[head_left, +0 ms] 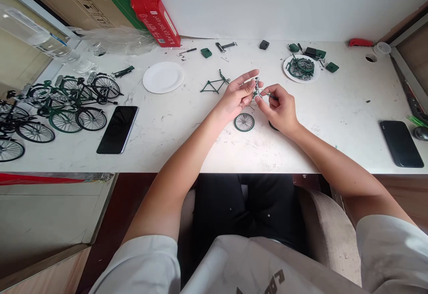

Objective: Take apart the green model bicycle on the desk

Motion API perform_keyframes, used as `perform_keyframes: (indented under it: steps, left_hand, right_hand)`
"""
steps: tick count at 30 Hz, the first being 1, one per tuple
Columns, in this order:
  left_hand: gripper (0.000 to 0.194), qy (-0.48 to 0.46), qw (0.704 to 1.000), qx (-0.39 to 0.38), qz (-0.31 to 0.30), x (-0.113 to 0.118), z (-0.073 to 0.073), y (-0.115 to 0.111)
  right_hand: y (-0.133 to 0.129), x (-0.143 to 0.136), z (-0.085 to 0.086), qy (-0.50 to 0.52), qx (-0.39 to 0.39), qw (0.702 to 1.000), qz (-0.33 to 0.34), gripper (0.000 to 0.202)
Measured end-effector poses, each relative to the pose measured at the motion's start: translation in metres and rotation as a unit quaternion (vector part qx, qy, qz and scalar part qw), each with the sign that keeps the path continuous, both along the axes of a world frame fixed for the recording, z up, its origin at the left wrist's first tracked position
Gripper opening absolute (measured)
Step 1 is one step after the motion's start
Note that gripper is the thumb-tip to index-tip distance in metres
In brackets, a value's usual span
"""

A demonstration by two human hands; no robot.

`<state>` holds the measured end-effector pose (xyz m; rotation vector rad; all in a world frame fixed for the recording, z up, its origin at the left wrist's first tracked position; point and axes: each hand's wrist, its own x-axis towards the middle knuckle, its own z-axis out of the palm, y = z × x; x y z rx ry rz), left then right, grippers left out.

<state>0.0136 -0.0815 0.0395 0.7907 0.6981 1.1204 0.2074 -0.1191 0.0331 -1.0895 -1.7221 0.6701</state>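
Note:
Over the front middle of the white table, my left hand [240,93] pinches a small silver-and-green model bicycle part [257,88] between thumb and fingers. My right hand [281,109] is closed on a thin, dark-handled tool [272,96] that looks like a small screwdriver, its tip at the part. Just below the hands a small spoked wheel [244,122] lies flat. Another dark round piece [273,126] is mostly covered by my right hand. Left of my left hand rests a green model bicycle frame [214,84].
Assembled model bicycles [67,102] crowd the left side by a phone [117,130]. A white plate [163,77] lies behind; another plate [313,78] bears green parts and wheels. Small dark pieces [264,44] line the back. A second phone [401,144] lies at right.

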Motion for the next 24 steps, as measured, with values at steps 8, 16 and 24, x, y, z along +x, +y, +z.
perform_keyframes:
  steps: [8, 16, 24]
  left_hand:
    - [0.043, 0.011, 1.000, 0.002, -0.010, -0.0022, -0.0044, 0.0022]
    - [0.031, -0.001, 0.999, 0.025, -0.022, -0.0041, -0.0074, 0.0031]
    - [0.045, 0.010, 1.000, 0.003, -0.022, -0.0024, -0.0049, 0.0031]
  right_hand:
    - [0.0009, 0.0005, -0.0022, 0.001, 0.014, 1.000, 0.017, 0.057]
    - [-0.0012, -0.0004, 0.0003, -0.011, 0.032, 0.999, 0.018, 0.053]
    - [-0.0022, -0.0004, 0.0017, -0.011, 0.039, 0.999, 0.007, 0.055]
